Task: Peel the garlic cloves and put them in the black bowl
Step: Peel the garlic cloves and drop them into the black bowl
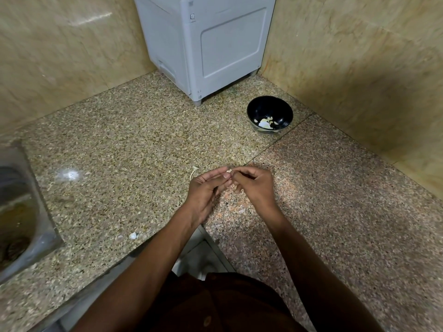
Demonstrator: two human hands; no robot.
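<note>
Pale and papery, a garlic clove (229, 171) shows only as a small sliver between the fingertips of both hands, held just above the table (124, 144) near its front edge. The left hand (208, 190) has its fingers nearly straight, with the thumb pressed against the clove from below; the right hand (254, 185) is curled, pinching the clove from the other side. A thin dry stem (193, 172) lies on the table just beside the left fingertips. Small skin scraps (132, 235) lie near the front edge, to the left. Well beyond the hands, near the right wall, the black bowl (270, 114) holds several peeled cloves (265, 122). A grey appliance (206, 44) fills the corner, and a steel sink (16, 212) lies at far left.
</note>
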